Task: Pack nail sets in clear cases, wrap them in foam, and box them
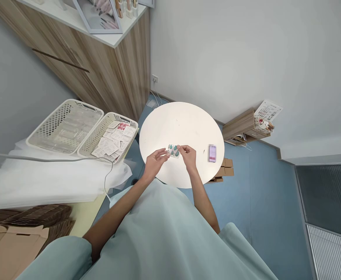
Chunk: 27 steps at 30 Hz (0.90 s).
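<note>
Over the near half of a round white table [185, 128], a small clear pack of teal press-on nails [173, 151] is held between my two hands. The pieces in it are almond-shaped and sit in rows. My left hand [155, 161] grips its left edge, with thumb and fingertips closed on it. At the opposite edge, the thumb and index finger of my right hand [188, 154] pinch the pack. A phone [212, 153] with a lit, partly blurred screen lies on the table to the right.
Left of the table stand two white baskets, one with clear plastic pieces [68, 124], the other with many printed cards [112, 142]. White sheeting [53, 175] and flat cardboard boxes [15, 249] lie nearer. A grey cable [42, 157] crosses there. Right are cartons [227, 167] and a low shelf [240, 126].
</note>
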### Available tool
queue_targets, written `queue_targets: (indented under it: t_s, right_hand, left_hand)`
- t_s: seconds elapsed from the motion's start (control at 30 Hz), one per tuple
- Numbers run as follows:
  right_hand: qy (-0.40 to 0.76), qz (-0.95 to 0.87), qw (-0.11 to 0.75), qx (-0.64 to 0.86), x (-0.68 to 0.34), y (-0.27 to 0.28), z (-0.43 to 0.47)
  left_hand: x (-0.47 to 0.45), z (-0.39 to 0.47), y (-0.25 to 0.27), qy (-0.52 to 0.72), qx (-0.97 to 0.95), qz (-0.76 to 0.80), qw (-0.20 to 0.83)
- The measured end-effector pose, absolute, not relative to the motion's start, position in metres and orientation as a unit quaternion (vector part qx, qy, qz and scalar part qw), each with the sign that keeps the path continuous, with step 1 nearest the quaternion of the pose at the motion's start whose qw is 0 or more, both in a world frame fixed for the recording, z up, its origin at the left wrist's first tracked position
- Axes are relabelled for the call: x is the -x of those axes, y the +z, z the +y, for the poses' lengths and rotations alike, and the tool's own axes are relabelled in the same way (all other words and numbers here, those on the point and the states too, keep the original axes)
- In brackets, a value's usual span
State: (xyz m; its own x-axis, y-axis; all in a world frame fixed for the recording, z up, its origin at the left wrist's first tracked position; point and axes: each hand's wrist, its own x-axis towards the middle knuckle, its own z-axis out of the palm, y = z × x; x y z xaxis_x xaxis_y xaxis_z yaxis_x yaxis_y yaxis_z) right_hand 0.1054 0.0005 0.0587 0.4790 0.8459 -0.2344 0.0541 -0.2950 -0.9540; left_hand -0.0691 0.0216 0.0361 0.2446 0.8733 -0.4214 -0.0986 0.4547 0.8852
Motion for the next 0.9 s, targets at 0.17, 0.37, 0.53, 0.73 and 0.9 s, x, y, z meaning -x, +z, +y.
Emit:
queue_targets:
  t_s: [0.17, 0.37, 0.53, 0.73, 0.9]
  right_hand:
    - [0.402, -0.318, 0.502, 0.696, -0.110, 0.061, 0.003]
    - [0.430, -0.317, 0.513, 0.672, -0.108, 0.061, 0.004]
    - [0.432, -0.324, 0.515, 0.666, -0.110, 0.060, 0.004]
    - [0.430, -0.349, 0.510, 0.658, -0.116, 0.061, -0.002]
    - [0.443, -0.374, 0.501, 0.642, -0.118, 0.064, -0.011]
  left_hand:
    - [0.077, 0.025, 0.039, 0.346, -0.375, 0.488, 0.708]
    - [0.074, 0.026, 0.039, 0.349, -0.383, 0.487, 0.703]
    - [0.074, 0.028, 0.035, 0.329, -0.387, 0.507, 0.696]
    - [0.078, 0.028, 0.032, 0.201, -0.400, 0.519, 0.728]
    - [0.075, 0.028, 0.040, 0.170, -0.390, 0.510, 0.747]
